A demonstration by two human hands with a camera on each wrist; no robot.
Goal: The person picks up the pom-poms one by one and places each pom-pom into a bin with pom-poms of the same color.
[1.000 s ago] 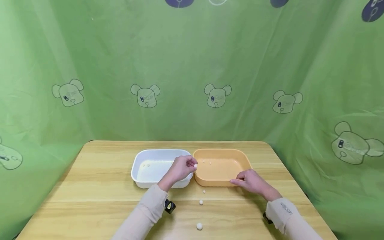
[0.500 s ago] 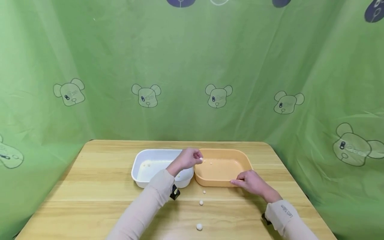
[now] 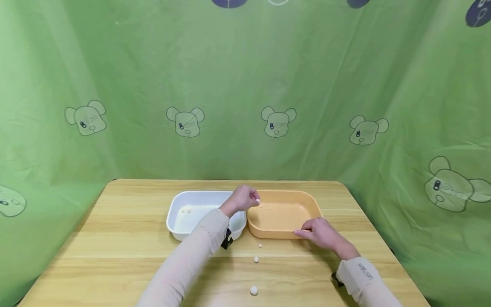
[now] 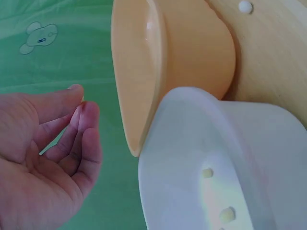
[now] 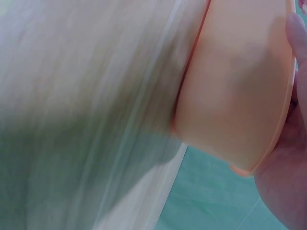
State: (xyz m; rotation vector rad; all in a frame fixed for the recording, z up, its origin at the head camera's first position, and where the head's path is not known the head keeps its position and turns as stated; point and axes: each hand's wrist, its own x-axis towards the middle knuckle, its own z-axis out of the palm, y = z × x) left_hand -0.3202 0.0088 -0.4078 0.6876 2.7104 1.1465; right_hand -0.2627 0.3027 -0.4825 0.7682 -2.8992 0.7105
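My left hand [image 3: 242,198] pinches a small white ball [image 3: 258,201] between thumb and fingertips, above the place where two plastic basins meet. In the left wrist view only a sliver of the ball shows at the fingertips of the left hand [image 4: 57,139]. The orange basin [image 3: 276,234] stands on the right, with two tiny white balls [image 3: 269,208] inside. My right hand [image 3: 323,233] grips its near right rim, thumb along the outside wall [image 5: 230,96]. Left of it, partly covered by my left arm, the white basin [image 3: 177,232] holds several small pale balls [image 4: 227,215].
In front of the basins, three white balls lie in a row on the wooden table [image 3: 96,256]: a tiny one [image 3: 260,245], a middling one [image 3: 256,259] and a larger one [image 3: 254,290] nearest me. A green printed curtain [image 3: 230,157] surrounds the table's back and sides.
My left hand has moved away from me and to the right with the ball, from the white basin's right rim to the orange basin's left side. My right hand has kept its grip in place.
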